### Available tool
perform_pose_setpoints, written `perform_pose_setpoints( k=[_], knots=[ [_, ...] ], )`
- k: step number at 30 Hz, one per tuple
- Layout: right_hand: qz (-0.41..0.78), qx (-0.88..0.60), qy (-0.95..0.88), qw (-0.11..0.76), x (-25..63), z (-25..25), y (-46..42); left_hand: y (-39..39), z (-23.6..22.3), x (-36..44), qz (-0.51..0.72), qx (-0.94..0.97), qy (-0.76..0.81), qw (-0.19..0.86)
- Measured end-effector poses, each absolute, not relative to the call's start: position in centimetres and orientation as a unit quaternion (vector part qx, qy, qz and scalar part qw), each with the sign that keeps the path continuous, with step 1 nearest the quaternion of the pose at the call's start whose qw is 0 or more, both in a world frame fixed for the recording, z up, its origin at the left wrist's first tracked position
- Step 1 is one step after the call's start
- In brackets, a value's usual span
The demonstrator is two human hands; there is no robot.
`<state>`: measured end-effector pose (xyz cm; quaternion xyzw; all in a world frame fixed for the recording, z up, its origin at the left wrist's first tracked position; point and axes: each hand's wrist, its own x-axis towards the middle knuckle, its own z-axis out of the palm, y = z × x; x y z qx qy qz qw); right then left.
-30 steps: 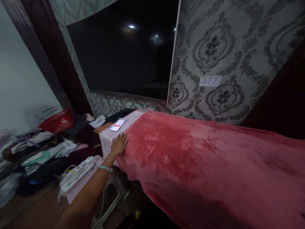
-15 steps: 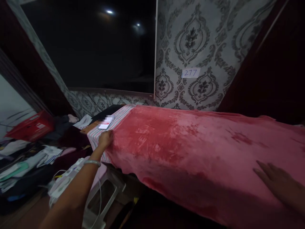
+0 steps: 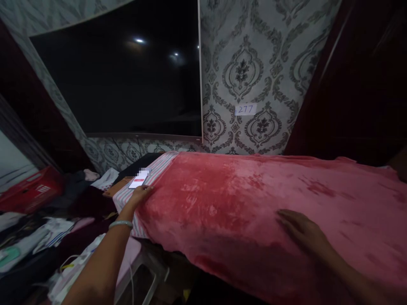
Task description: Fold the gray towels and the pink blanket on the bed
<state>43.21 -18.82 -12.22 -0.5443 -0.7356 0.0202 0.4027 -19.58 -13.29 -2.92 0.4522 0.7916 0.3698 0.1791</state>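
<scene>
A pink-red plush blanket point(image 3: 216, 199) with a darker pattern lies spread over a long raised surface, its front side hanging down. My left hand point(image 3: 141, 195) is closed at the blanket's left edge, beside a striped cloth point(image 3: 125, 197) that shows from under it. Just beyond that hand lies a phone point(image 3: 137, 182) with a lit screen. Out over the middle right of the blanket, my right hand point(image 3: 302, 231) is stretched out, palm down, fingers extended. It is on or just above the plush.
A dark television point(image 3: 127, 76) hangs on the patterned wall, with a paper marked 277 point(image 3: 246, 109) to its right. On the left are a red basket point(image 3: 34, 190) and piled clothes point(image 3: 47, 233). A plastic stool point(image 3: 130, 254) with cables stands at front left.
My right hand has swept left across the blanket from its far right. My left hand stays at the left edge, its fingers slightly less curled. The view has tilted up a little.
</scene>
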Motion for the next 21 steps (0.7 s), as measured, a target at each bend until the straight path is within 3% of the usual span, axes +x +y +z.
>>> perform_pose_setpoints(
  k=[6, 15, 21],
  knots=[
    [0.098, -0.515, -0.757, 0.390, 37.5, -10.9, -16.6, -11.2, -2.0, -19.6, 0.345, 0.486, 0.782, 0.185],
    [0.144, -0.578, -0.717, 0.362, 37.1, -12.2, -15.2, -9.9, -4.3, -18.6, 0.328, 0.491, 0.797, 0.128],
    [0.078, -0.588, -0.740, 0.317, 35.5, -10.7, -14.5, -9.5, -4.9, -18.5, 0.319, 0.490, 0.805, 0.096]
  ],
)
